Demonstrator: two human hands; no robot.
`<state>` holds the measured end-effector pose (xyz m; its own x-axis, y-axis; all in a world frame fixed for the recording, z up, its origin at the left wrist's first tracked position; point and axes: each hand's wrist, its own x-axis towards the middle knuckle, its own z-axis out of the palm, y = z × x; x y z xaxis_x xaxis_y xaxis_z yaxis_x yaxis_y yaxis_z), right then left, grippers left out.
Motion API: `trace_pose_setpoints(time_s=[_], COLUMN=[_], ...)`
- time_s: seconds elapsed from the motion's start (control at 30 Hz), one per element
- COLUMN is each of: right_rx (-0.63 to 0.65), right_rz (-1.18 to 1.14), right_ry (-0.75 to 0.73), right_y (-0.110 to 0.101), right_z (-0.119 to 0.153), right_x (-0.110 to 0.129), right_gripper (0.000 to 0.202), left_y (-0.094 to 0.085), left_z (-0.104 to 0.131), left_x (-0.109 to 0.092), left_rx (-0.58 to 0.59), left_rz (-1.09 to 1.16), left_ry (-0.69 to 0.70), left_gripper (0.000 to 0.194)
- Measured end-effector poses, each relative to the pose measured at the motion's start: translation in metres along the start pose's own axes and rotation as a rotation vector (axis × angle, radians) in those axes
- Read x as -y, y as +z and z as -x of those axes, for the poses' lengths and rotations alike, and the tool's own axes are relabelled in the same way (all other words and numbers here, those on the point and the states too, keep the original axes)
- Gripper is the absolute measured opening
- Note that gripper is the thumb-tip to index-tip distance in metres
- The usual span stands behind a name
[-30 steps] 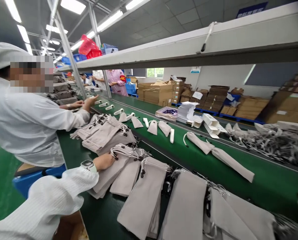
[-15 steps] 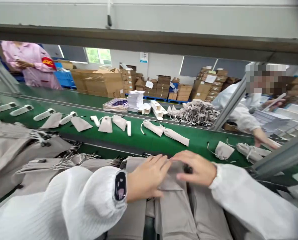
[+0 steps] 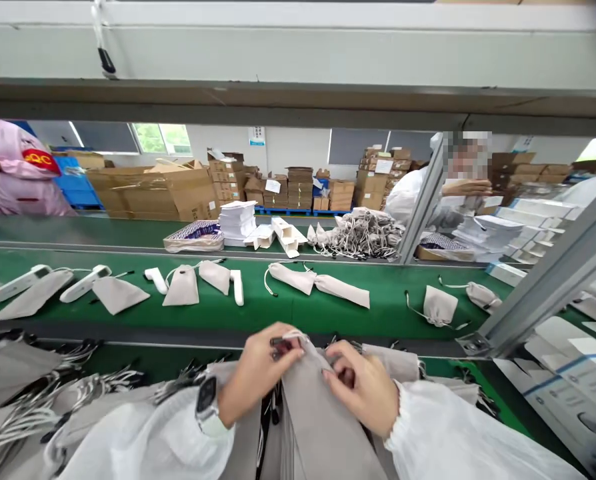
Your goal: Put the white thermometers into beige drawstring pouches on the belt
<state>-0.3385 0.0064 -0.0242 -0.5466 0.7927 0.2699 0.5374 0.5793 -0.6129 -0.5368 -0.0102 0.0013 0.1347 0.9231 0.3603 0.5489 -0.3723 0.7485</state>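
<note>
My left hand, with a watch on its wrist, pinches the corded top of a long grey pouch at the bottom centre. My right hand has its fingers curled at the pouch's upper right edge. Its fingertips are partly hidden, so its hold is unclear. The pouch lies over a pile of similar ones. More grey pouches with white cords and black toggles are heaped at the lower left.
A green conveyor ahead carries white devices and small pouches. A metal post slants at the right beside white boxes. Beyond are a cord-and-pouch heap, a person in white and another in pink.
My hands have moved from lying spread over the pouches to working at one pouch's top, the left now pinching it. The view has shifted, and the person in white has drawn an arm back.
</note>
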Motion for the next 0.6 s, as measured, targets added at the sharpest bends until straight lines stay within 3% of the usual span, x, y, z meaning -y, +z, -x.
trace_pose_setpoints(time_s=[0.07,0.13,0.2,0.27,0.4,0.47,0.6], right_rx=[-0.200,-0.298,-0.235,-0.173,-0.171,-0.157,-0.178], right_rz=[0.189,0.349,0.396,0.334,0.177,0.134,0.089], right_ry=[-0.122,-0.296,-0.399,-0.404,-0.392,-0.423,-0.523], right_y=[0.002,0.005,0.009,0.013,0.020,0.021,0.024], right_z=[0.000,-0.003,-0.009,-0.013,-0.013,-0.011,-0.011], right_x=[0.005,0.009,0.010,0.007,-0.004,-0.009,-0.020], right_gripper=[0.025,0.039,0.040,0.036,0.026,0.025,0.022], left_y=[0.012,0.019,0.023,0.024,0.021,0.019,0.016], left_z=[0.001,0.006,0.013,0.019,0.027,0.027,0.024], left_x=[0.010,0.018,0.023,0.025,0.023,0.021,0.023], left_rx=[0.000,-0.006,-0.028,-0.061,-0.096,-0.057,0.031], left_rz=[-0.035,-0.058,-0.074,-0.080,-0.088,-0.096,-0.093], left_ry=[0.107,0.208,0.264,0.282,0.199,0.160,0.219], left_gripper=[0.004,0.008,0.012,0.013,0.014,0.020,0.019])
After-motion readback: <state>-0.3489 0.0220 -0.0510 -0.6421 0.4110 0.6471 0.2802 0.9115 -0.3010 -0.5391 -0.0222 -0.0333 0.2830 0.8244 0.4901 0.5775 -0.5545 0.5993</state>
